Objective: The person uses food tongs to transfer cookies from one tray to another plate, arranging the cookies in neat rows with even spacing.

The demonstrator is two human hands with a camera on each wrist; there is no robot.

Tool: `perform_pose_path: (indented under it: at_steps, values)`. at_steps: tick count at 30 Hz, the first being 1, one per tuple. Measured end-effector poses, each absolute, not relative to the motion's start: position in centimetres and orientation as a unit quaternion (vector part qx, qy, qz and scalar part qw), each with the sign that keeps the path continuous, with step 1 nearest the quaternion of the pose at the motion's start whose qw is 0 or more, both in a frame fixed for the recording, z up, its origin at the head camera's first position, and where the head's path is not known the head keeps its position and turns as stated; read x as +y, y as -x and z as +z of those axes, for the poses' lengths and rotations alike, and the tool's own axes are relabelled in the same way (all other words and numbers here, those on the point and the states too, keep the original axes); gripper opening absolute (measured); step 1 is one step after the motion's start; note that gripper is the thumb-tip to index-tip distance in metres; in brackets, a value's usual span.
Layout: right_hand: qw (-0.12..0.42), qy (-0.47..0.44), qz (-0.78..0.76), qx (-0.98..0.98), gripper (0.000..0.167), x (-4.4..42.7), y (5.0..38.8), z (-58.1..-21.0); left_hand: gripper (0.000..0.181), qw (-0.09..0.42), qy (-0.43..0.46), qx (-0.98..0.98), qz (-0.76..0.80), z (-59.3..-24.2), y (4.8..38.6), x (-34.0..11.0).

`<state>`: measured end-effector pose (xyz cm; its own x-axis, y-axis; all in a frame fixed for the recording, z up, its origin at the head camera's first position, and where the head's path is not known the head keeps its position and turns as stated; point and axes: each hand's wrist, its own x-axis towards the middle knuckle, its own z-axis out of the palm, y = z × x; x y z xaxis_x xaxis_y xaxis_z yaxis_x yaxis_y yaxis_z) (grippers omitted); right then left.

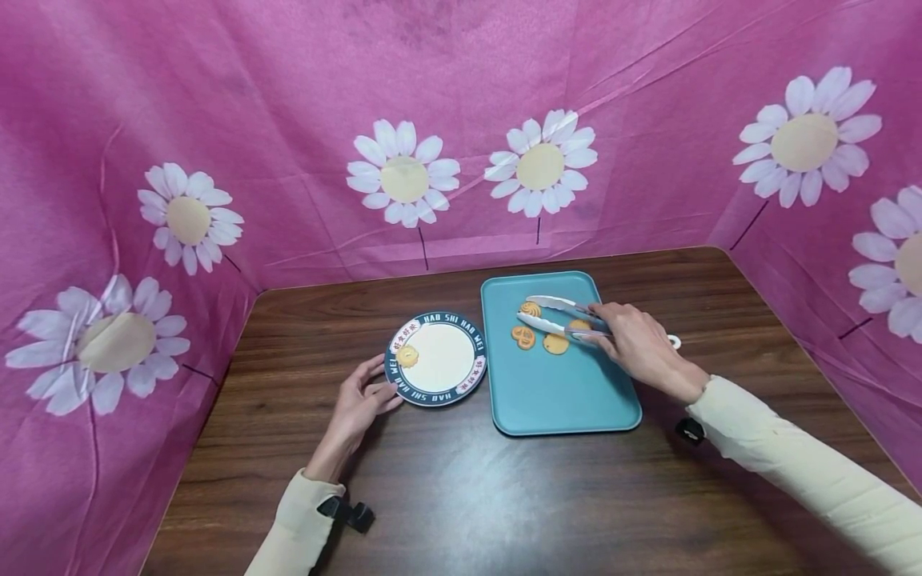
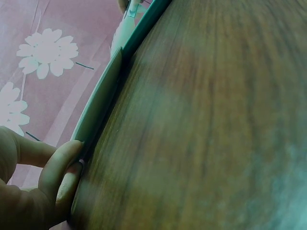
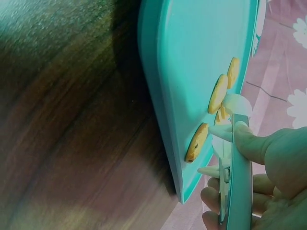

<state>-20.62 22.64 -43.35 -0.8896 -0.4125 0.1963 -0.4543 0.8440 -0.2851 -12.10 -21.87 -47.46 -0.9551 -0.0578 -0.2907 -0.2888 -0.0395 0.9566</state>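
Note:
In the head view a round plate (image 1: 441, 358) with a dark patterned rim holds one cookie (image 1: 406, 356) near its left edge. My left hand (image 1: 358, 402) touches the plate's left rim, thumb and fingers at the edge; the left wrist view shows the hand (image 2: 41, 179) there. Several cookies (image 1: 555, 344) lie on a teal tray (image 1: 562, 400). Metal tongs (image 1: 543, 324) are held in my right hand (image 1: 644, 344), their arms parted, the tips around or over a ridged cookie (image 1: 530, 309). Whether they touch it I cannot tell. In the right wrist view, the hand (image 3: 283, 172) grips the tongs.
The tray stands close beside the plate's right edge on a brown wooden table (image 1: 461, 496). A white ring (image 1: 674, 342) shows beyond my right hand. Pink cloth (image 1: 461, 64) with daisies hangs behind and at both sides of the table.

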Motion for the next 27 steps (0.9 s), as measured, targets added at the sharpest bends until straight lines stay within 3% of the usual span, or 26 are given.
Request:
perform_pose_path:
  at_steps: [27]
  values:
    - [0.080,-0.233,0.173,-0.954,0.048,22.12,20.74,-43.21,0.067,0.078,0.128,0.692,0.706,-47.58,12.17,-21.83]
